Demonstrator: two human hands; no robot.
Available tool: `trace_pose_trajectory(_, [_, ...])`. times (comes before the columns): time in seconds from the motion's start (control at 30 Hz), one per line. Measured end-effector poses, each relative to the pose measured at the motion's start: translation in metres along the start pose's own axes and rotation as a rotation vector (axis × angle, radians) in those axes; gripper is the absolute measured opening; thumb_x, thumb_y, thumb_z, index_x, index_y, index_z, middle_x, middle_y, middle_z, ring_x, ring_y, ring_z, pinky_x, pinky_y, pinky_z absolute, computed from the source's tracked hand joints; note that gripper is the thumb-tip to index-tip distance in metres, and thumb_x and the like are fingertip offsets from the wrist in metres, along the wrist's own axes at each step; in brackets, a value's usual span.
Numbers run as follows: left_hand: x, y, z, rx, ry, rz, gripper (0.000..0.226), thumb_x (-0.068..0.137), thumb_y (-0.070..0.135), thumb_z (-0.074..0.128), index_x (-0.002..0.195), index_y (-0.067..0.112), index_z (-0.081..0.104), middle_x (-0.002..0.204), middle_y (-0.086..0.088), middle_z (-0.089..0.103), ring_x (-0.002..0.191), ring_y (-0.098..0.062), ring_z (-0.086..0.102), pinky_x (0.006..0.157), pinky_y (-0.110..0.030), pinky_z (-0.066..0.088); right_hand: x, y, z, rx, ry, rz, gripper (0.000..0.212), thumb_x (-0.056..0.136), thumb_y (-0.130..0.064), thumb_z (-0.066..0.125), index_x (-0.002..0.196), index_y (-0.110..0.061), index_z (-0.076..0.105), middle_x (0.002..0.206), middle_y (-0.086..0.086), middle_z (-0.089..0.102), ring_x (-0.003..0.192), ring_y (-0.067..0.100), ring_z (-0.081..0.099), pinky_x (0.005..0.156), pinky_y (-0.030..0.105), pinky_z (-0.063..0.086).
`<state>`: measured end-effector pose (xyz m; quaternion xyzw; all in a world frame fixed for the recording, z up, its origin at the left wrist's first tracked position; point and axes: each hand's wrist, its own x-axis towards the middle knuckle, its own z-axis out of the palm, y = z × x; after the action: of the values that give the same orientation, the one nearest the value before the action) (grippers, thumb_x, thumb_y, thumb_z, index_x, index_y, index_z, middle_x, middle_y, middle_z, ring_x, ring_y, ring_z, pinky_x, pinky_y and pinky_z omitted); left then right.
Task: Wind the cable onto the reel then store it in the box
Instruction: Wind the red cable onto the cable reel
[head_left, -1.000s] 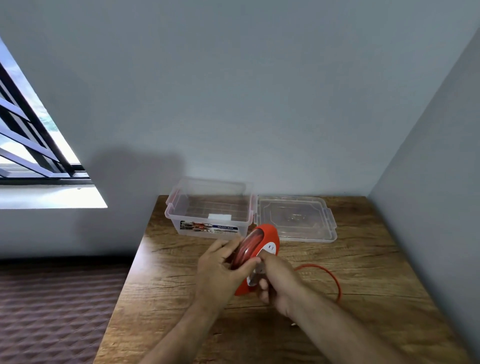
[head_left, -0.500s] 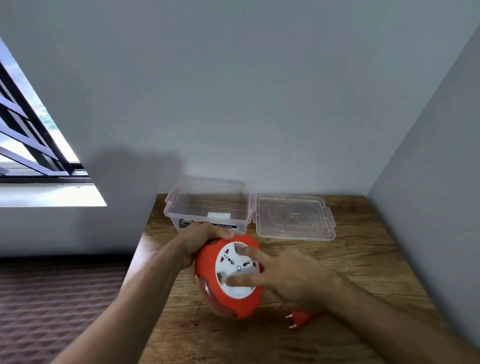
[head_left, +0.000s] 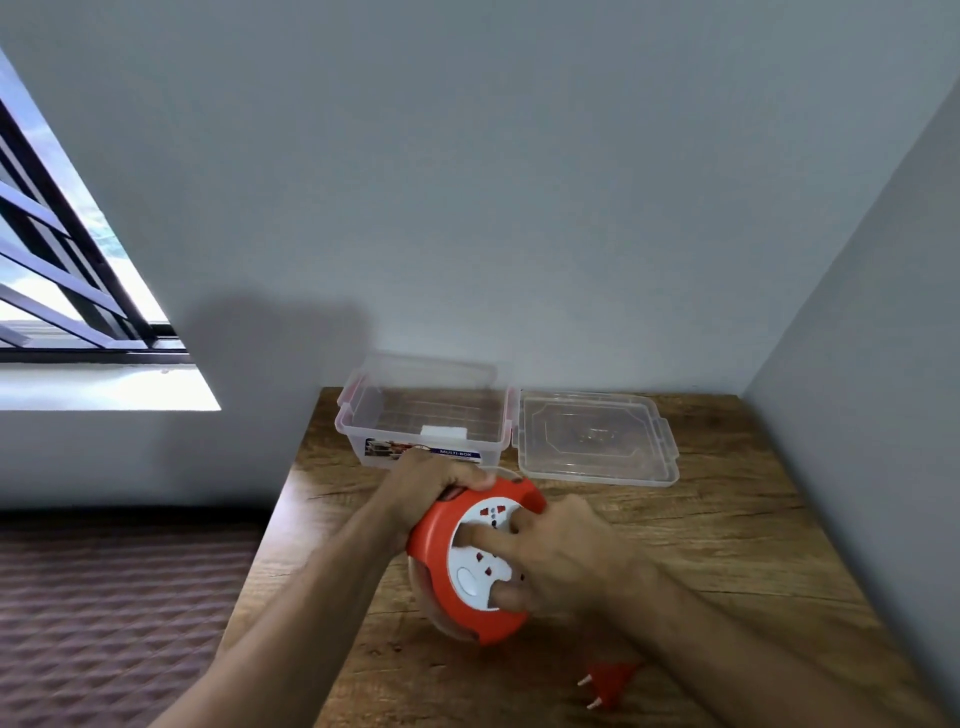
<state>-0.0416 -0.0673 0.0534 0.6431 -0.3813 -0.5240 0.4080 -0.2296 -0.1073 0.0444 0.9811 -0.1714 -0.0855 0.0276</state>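
Two hands work over a wooden desk (head_left: 727, 545), where an open clear box (head_left: 423, 421) and its lid (head_left: 592, 441) wait at the back; the left hand (head_left: 431, 480) has its grip clenched on the orange reel's (head_left: 475, 558) far rim, held tilted just above the desk; the right hand (head_left: 566, 551) presses fingers into the white socket face to turn it; steady, even cranking looks wise, since the plug (head_left: 605, 680) lies loose beside the reel.

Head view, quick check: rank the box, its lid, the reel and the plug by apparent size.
1. Box and lid: alike, no ranking.
2. Reel: looks close to those, but nearer the camera, so unsure.
3. Plug: clearly smallest.
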Motion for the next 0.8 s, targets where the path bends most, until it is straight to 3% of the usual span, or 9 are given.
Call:
trace_pose_trajectory(0.07, [-0.002,-0.008,0.0,-0.105,0.028,0.062,0.014,0.084,0.016,0.076,0.093,0.015,0.086,0.092,-0.019,0.082,0.08,-0.035,0.079,0.072,-0.039,0.064,0.0,-0.003,0.0,0.085,0.055,0.114,0.072,0.092,-0.066,0.045,0.152,-0.034,0.022,0.137,0.011,0.06,0.116,0.033,0.061,0.089,0.041,0.052])
trace_pose_trajectory(0.17, [-0.002,-0.02,0.007,-0.313,0.163,0.147,0.012,0.084,0.005,0.073,0.088,0.009,0.084,0.089,-0.019,0.081,0.082,-0.04,0.076,0.071,-0.044,0.062,0.001,-0.008,0.001,0.209,0.236,0.37,0.072,0.083,-0.07,0.051,0.145,-0.037,0.034,0.112,0.002,0.073,0.097,0.025,0.07,0.075,0.028,0.047])
trace_pose_trajectory(0.27, [-0.005,-0.024,0.025,-0.447,0.314,0.228,0.018,0.083,-0.001,0.073,0.093,0.008,0.085,0.092,-0.018,0.082,0.083,-0.038,0.078,0.073,-0.048,0.065,0.007,-0.016,0.008,0.625,0.345,0.698,0.073,0.077,-0.065,0.063,0.139,-0.036,0.039,0.123,0.001,0.068,0.104,0.025,0.068,0.075,0.029,0.055])
trace_pose_trajectory(0.4, [-0.007,-0.029,0.042,-0.369,0.416,0.33,0.018,0.082,0.003,0.079,0.092,0.016,0.087,0.088,-0.02,0.081,0.079,-0.042,0.078,0.071,-0.054,0.066,0.015,-0.026,0.017,1.229,0.479,0.965,0.064,0.083,-0.048,0.072,0.137,-0.026,0.045,0.131,0.003,0.062,0.105,0.02,0.064,0.068,0.024,0.057])
trace_pose_trajectory(0.5, [-0.005,-0.03,0.041,-0.278,0.418,0.328,0.017,0.083,0.009,0.081,0.099,0.012,0.085,0.088,-0.012,0.083,0.077,-0.033,0.081,0.07,-0.052,0.066,0.015,-0.026,0.018,1.331,0.447,0.986,0.061,0.086,-0.045,0.072,0.136,-0.021,0.045,0.128,0.003,0.062,0.095,0.019,0.067,0.061,0.028,0.06])
trace_pose_trajectory(0.6, [-0.003,-0.031,0.033,-0.368,0.403,0.202,0.016,0.086,0.011,0.079,0.101,0.013,0.084,0.089,-0.009,0.084,0.077,-0.031,0.081,0.068,-0.046,0.067,0.008,-0.011,0.008,1.162,0.303,0.851,0.063,0.089,-0.06,0.062,0.138,-0.024,0.045,0.12,0.001,0.066,0.067,0.014,0.071,0.047,0.027,0.056])
trace_pose_trajectory(0.7, [0.006,-0.034,0.015,-0.427,0.34,0.074,0.017,0.086,0.009,0.077,0.1,0.0,0.08,0.1,-0.029,0.078,0.087,-0.047,0.077,0.078,-0.055,0.063,-0.006,0.011,-0.004,0.449,0.246,0.624,0.05,0.096,-0.06,0.049,0.138,-0.032,0.049,0.122,-0.002,0.07,0.091,0.014,0.071,0.073,0.03,0.06])
trace_pose_trajectory(0.8, [0.014,-0.034,-0.006,-0.399,0.174,0.017,0.037,0.078,0.013,0.081,0.11,-0.005,0.073,0.113,-0.036,0.072,0.086,-0.045,0.074,0.076,-0.051,0.063,-0.021,0.026,-0.004,0.118,0.197,0.193,0.05,0.097,-0.042,0.059,0.144,-0.037,0.042,0.141,0.002,0.056,0.104,0.023,0.068,0.079,0.037,0.06])
